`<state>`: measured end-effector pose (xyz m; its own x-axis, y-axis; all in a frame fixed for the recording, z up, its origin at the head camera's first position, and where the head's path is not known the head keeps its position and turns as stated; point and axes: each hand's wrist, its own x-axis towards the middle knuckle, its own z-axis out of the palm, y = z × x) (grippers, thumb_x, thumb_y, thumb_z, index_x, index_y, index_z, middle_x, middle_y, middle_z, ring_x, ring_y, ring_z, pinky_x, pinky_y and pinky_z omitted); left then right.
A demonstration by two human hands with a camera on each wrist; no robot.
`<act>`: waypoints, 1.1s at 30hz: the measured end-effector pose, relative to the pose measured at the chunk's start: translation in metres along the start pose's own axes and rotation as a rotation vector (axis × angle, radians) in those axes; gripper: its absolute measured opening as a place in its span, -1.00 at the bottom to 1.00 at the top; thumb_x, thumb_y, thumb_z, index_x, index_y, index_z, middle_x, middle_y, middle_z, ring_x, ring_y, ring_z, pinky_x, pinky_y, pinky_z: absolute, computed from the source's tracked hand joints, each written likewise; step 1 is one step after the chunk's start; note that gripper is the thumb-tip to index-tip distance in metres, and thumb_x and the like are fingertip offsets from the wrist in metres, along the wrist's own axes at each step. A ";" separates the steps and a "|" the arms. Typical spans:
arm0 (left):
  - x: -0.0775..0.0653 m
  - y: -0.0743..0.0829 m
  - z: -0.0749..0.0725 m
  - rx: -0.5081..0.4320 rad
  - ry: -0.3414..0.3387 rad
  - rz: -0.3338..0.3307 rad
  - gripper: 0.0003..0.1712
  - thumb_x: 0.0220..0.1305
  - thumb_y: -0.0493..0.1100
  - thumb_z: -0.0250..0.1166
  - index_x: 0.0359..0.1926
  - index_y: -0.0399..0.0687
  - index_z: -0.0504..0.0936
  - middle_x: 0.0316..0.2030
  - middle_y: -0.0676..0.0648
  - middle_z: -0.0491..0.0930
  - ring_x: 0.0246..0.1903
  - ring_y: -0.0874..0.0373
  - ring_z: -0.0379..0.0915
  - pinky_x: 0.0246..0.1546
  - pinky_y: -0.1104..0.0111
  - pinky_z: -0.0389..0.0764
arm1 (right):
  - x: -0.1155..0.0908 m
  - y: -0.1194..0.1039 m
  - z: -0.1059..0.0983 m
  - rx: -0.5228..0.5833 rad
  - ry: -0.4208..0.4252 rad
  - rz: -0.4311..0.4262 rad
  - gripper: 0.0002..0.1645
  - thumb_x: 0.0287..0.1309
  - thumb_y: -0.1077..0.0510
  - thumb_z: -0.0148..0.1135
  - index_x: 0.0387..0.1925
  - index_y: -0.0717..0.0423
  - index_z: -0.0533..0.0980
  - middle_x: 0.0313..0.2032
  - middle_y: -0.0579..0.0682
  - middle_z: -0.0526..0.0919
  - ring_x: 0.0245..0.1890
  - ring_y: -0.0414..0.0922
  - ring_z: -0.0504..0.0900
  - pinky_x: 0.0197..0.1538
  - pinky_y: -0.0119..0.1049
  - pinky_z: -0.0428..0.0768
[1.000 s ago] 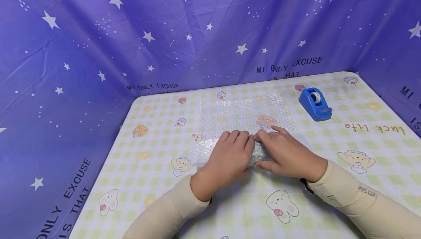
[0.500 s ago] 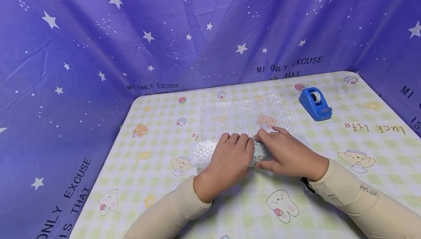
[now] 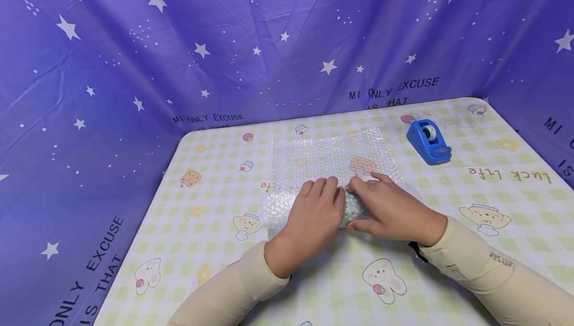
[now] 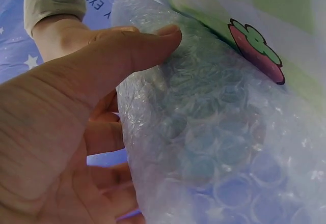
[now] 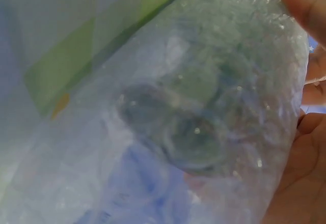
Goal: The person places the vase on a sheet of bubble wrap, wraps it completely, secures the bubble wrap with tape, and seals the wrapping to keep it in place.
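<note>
A sheet of clear bubble wrap (image 3: 323,159) lies on the table, its near end rolled into a thick bundle (image 3: 277,207). My left hand (image 3: 314,212) grips the bundle left of its middle, fingers bent over the top; in the left wrist view its thumb (image 4: 137,48) presses the near side. Close beside it, my right hand (image 3: 391,211) grips the right part between thumb and fingers. Through the layers in the right wrist view shows a dark, rounded greenish shape (image 5: 196,137), blurred by the bubbles; what it is I cannot tell.
A blue tape dispenser (image 3: 430,142) with a roll of tape stands at the back right of the table. The checked cloth (image 3: 197,246) with printed cartoons covers the tabletop. Purple star-printed curtains (image 3: 251,47) hang behind and at both sides.
My left hand and wrist have shifted very slightly to the right. The right hand keeps its hold, and the wrap's far edge has crept a little nearer.
</note>
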<state>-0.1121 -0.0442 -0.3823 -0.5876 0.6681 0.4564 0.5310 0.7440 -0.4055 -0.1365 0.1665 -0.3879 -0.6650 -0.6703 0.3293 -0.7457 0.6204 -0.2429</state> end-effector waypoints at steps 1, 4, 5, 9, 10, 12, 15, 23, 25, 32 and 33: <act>0.000 0.000 0.000 0.000 0.008 -0.002 -0.67 0.28 -0.07 0.27 0.00 -0.10 0.72 -0.23 0.00 0.49 -0.27 0.11 0.48 -0.23 0.30 0.44 | 0.000 0.000 0.000 -0.003 0.000 0.001 -0.21 -0.15 -0.20 0.66 -0.03 0.04 0.39 -0.25 -0.19 0.72 -0.15 -0.09 0.71 0.37 0.28 0.31; -0.001 0.002 -0.001 0.032 0.050 -0.009 -0.67 0.45 -0.09 0.15 0.06 -0.11 0.72 -0.23 0.00 0.51 -0.27 0.11 0.44 -0.25 0.31 0.38 | 0.000 0.000 0.000 -0.011 0.002 0.000 -0.20 -0.15 -0.20 0.66 -0.01 0.05 0.40 -0.20 -0.16 0.75 -0.13 -0.12 0.73 0.37 0.29 0.31; -0.001 0.003 -0.001 0.045 0.064 -0.011 -0.67 0.48 -0.10 0.12 0.06 -0.11 0.71 -0.25 0.02 0.52 -0.29 0.12 0.44 -0.27 0.32 0.36 | 0.000 0.000 0.000 -0.013 0.003 -0.001 -0.19 -0.15 -0.21 0.65 -0.01 0.05 0.40 -0.19 -0.14 0.76 -0.13 -0.14 0.74 0.37 0.30 0.31; -0.002 0.006 -0.001 0.055 0.090 -0.022 -0.72 0.52 -0.16 0.06 0.00 -0.09 0.68 -0.35 0.06 0.54 -0.38 0.16 0.49 -0.32 0.34 0.41 | 0.000 0.000 0.001 -0.019 0.008 -0.003 -0.19 -0.14 -0.22 0.65 0.00 0.04 0.40 -0.20 -0.14 0.76 -0.14 -0.18 0.75 0.35 0.31 0.32; -0.002 0.006 -0.001 0.049 0.089 -0.023 -0.76 0.49 -0.18 0.07 -0.07 -0.07 0.67 -0.39 0.07 0.53 -0.41 0.17 0.51 -0.33 0.35 0.43 | 0.000 0.000 0.001 -0.021 0.010 -0.006 -0.19 -0.14 -0.22 0.65 -0.01 0.04 0.40 -0.23 -0.15 0.75 -0.17 -0.20 0.74 0.35 0.31 0.33; -0.002 0.007 -0.001 0.029 0.087 -0.024 -0.82 0.45 -0.24 0.08 -0.21 -0.03 0.63 -0.46 0.08 0.50 -0.48 0.19 0.51 -0.39 0.35 0.46 | 0.000 0.001 0.001 -0.023 0.014 -0.010 -0.20 -0.14 -0.23 0.64 -0.02 0.04 0.40 -0.27 -0.18 0.73 -0.21 -0.22 0.73 0.34 0.31 0.34; -0.001 0.007 -0.001 0.014 0.096 -0.022 -0.79 0.38 -0.30 0.09 -0.38 0.02 0.55 -0.54 0.10 0.45 -0.56 0.22 0.49 -0.47 0.36 0.45 | 0.000 0.001 0.001 -0.023 0.017 -0.017 -0.21 -0.14 -0.23 0.64 -0.03 0.04 0.40 -0.29 -0.19 0.71 -0.24 -0.23 0.72 0.33 0.31 0.35; 0.001 0.002 0.000 0.022 0.162 0.000 -0.77 0.26 -0.32 0.13 -0.50 0.05 0.50 -0.60 0.11 0.43 -0.60 0.22 0.48 -0.48 0.35 0.42 | 0.000 0.001 0.002 -0.035 0.016 -0.017 -0.20 -0.12 -0.23 0.63 0.00 0.06 0.42 -0.23 -0.14 0.72 -0.16 -0.12 0.72 0.33 0.35 0.32; 0.001 0.000 0.001 0.026 0.175 0.008 -0.79 0.20 -0.30 0.16 -0.52 0.06 0.49 -0.61 0.12 0.43 -0.61 0.21 0.47 -0.45 0.34 0.41 | 0.000 0.000 0.002 -0.042 0.013 -0.014 -0.20 -0.12 -0.23 0.64 0.01 0.06 0.42 -0.24 -0.14 0.71 -0.16 -0.09 0.71 0.33 0.37 0.32; 0.001 -0.003 0.004 -0.014 0.145 0.012 -0.86 0.09 -0.26 0.21 -0.53 0.07 0.49 -0.61 0.11 0.45 -0.60 0.17 0.46 -0.42 0.30 0.39 | -0.001 -0.003 0.002 -0.091 0.011 -0.013 -0.14 -0.11 -0.23 0.63 0.07 0.11 0.40 -0.24 -0.05 0.72 -0.17 -0.06 0.72 0.31 0.43 0.32; 0.001 -0.003 0.004 -0.013 0.150 0.015 -0.85 0.09 -0.26 0.21 -0.54 0.08 0.48 -0.61 0.11 0.44 -0.60 0.17 0.45 -0.43 0.31 0.38 | -0.002 -0.003 0.002 -0.099 0.009 -0.010 -0.14 -0.10 -0.24 0.62 0.07 0.11 0.40 -0.23 -0.04 0.72 -0.17 -0.05 0.72 0.31 0.44 0.31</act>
<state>-0.1167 -0.0458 -0.3837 -0.4821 0.6701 0.5644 0.5472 0.7334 -0.4033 -0.1333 0.1647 -0.3898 -0.6566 -0.6735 0.3395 -0.7444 0.6511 -0.1481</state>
